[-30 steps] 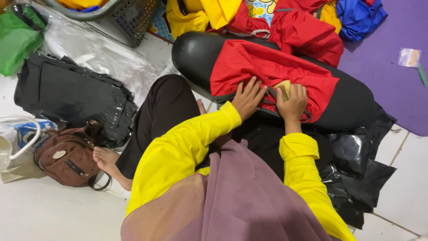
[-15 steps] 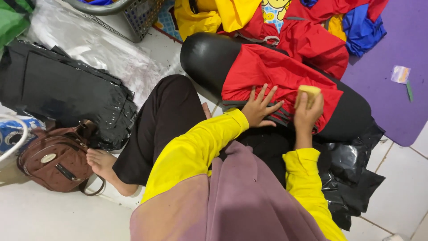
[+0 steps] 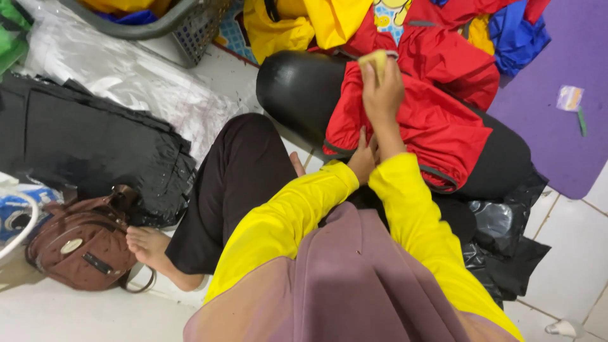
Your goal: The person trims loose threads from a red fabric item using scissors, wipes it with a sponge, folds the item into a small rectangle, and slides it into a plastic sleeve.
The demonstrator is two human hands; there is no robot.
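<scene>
The black cushion lies in front of my knees, and the red garment is draped over its middle, partly smoothed. My left hand presses flat on the garment's near edge. My right hand, farther up the cushion, is closed around a small yellow block, so marking looks unfinished.

Red jacket on black cushion; pale yellow block; purple mat.
</scene>
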